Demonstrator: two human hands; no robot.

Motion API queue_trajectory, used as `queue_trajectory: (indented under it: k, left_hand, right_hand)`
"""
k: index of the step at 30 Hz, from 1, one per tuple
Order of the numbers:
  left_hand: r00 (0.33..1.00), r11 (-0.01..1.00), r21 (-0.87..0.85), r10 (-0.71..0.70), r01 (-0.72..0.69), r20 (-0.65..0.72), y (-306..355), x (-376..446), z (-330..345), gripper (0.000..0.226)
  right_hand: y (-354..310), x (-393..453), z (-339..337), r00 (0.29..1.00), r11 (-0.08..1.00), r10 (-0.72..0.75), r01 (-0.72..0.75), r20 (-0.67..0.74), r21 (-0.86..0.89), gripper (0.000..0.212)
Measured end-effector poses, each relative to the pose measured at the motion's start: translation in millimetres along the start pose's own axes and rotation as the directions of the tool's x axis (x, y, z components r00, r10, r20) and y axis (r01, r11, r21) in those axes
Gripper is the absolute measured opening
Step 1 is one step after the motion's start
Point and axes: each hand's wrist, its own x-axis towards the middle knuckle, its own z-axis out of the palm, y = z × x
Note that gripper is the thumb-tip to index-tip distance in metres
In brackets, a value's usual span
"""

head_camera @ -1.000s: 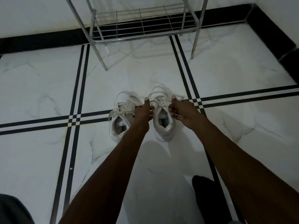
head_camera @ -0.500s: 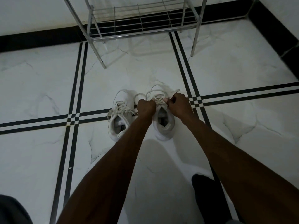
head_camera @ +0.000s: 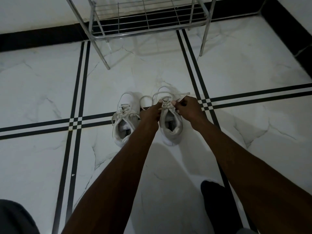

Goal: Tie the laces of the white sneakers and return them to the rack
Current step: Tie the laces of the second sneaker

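Two white sneakers stand side by side on the marble floor, toes pointing away from me. The left sneaker (head_camera: 124,123) has loose laces draped over its tongue. Over the right sneaker (head_camera: 171,127) both my hands work its laces (head_camera: 166,104). My left hand (head_camera: 150,113) pinches a lace on the shoe's left side, and a loop arcs out beyond it. My right hand (head_camera: 189,108) pinches the other lace on the right side, with a loop and a loose end rising past the fingers. The metal wire rack (head_camera: 148,19) stands against the wall beyond the shoes.
The rack's chrome legs (head_camera: 101,53) reach the floor ahead of the shoes. Black stripes cross the white marble tiles. A black baseboard runs along the back and right walls. A dark foot (head_camera: 217,200) rests on the floor between my forearms.
My hands have come closer together over the right sneaker, from pulling the laces apart to pinching them at the top eyelets. Lace loops now stand out beyond my fingers.
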Motion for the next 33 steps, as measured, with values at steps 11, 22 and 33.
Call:
queue_trajectory:
  k: [11,22,33]
  left_hand:
    - [0.882,0.691,0.645,0.468,-0.327,-0.053,0,-12,7,0.03]
    - [0.869,0.802,0.553,0.424,-0.228,-0.257,-18,-12,7,0.033]
    - [0.896,0.863,0.419,0.393,-0.281,-0.208,-18,-9,-1,0.046]
  right_hand:
    - [-19,-17,-4,0.999,0.994,-0.008,0.002,-0.05,-0.107,0.033]
    - [25,14,8,0.98,0.967,0.188,-0.174,-0.061,0.188,0.042]
    - [0,-5,-5,0.958,0.901,0.285,-0.274,0.016,0.338,0.022]
